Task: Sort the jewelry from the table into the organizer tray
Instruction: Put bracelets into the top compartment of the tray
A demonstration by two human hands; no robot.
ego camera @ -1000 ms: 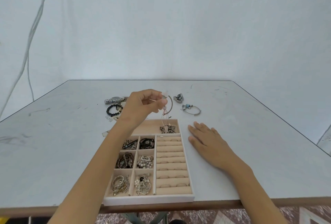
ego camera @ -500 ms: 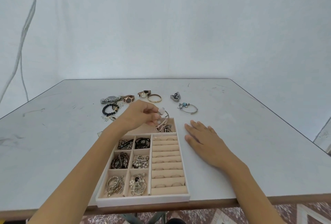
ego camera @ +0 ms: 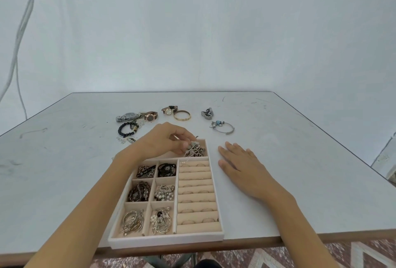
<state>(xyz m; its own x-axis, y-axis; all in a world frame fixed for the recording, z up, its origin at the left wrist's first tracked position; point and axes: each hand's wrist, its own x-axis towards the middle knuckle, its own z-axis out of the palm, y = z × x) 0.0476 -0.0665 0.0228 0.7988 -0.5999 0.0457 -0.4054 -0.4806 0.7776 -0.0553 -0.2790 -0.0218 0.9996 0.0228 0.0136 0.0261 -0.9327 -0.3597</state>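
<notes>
Jewelry sorting at the near edge of a grey table (ego camera: 300, 139)

Beige organizer tray (ego camera: 167, 241) sits with its front rim at the table's near edge, between the person's two forearms. The left hand (ego camera: 169, 141) hovers over the tray's wide far compartment, fingers curled and pinching a pale chain (ego camera: 192, 147) just above a small tangle of jewelry that lies there. The right hand (ego camera: 242, 167) lies flat on the table just beside the tray's right wall, fingers straight and slightly spread.

Six small left compartments hold heaped chains and earrings. The right column of ring rolls (ego camera: 197, 194) has thin bands tucked into it.

Unsorted pieces lie in a loose row beyond the tray: a silver watch (ego camera: 126, 116), a brown-strap watch (ego camera: 150, 116), a third watch (ego camera: 169, 110) touching a gold bangle (ego camera: 182, 115), a black bead bracelet (ego camera: 128, 128), a folded silver band (ego camera: 207, 113) and a charm bracelet (ego camera: 222, 127). The watch dials are too small to read.

Bare tabletop stretches wide to the left and right of the tray and on to the far edge. A cable (ego camera: 19, 53) hangs down the white wall at far left.
</notes>
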